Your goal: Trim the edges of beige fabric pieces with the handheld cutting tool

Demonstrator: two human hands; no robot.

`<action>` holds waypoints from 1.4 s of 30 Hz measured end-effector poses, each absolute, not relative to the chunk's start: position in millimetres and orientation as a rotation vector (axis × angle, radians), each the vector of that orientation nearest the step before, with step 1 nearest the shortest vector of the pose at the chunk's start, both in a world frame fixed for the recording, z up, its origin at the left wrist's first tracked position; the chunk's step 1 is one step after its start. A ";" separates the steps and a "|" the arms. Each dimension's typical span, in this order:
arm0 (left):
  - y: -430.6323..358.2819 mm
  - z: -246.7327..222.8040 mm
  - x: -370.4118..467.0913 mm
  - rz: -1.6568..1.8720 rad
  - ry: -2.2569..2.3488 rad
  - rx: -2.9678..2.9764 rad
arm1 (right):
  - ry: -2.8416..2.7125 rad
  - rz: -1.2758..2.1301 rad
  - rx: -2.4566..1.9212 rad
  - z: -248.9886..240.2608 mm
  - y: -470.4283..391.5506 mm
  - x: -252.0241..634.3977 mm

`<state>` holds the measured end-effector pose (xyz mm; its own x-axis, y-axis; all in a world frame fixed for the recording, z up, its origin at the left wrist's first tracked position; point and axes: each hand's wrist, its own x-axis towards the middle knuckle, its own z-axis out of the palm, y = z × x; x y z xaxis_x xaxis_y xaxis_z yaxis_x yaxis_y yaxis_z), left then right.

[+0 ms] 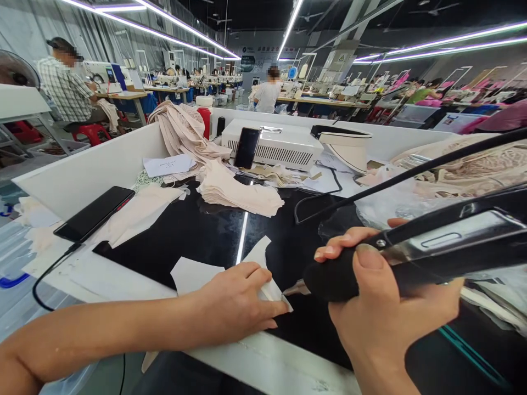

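Note:
My left hand (242,299) lies over a white cut piece (193,274) on the glossy black work surface (304,241). Its fingers are bent together at the piece's right end, where an edge stands up. My right hand (382,296) is wrapped round a long black tool (411,252) with a silver panel and a rounded dark end. The tool is held above the surface, its rounded end toward my left hand; its exact kind I cannot make out. A stack of cream fabric pieces (241,192) sits behind both hands.
A black phone (96,211) with a cable lies at left; another phone (247,147) leans against a white vented box (274,141). Beige fabric (181,129) is heaped behind. A black cable (321,200) crosses at right near clear plastic (387,197). A person (63,82) sits farther left.

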<state>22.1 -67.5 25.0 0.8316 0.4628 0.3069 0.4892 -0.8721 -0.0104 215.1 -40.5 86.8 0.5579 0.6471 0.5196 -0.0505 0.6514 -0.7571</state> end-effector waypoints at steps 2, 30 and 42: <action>-68.0 23.8 20.6 -0.477 -0.768 -2.917 | -0.921 0.444 -0.766 87.2 -40.2 215.1; -99.6 28.4 5.7 -0.592 -0.855 -2.897 | -0.955 0.493 -0.746 81.2 -66.0 205.2; -80.6 26.1 -6.3 -0.531 -0.824 -2.926 | -0.938 0.489 -0.768 77.9 -65.6 205.2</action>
<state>-6.3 -80.6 26.1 0.7982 0.4966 0.3411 0.5157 -0.8558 0.0392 205.2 -65.6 77.9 0.5161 0.6730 0.5298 -0.0496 0.6410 -0.7659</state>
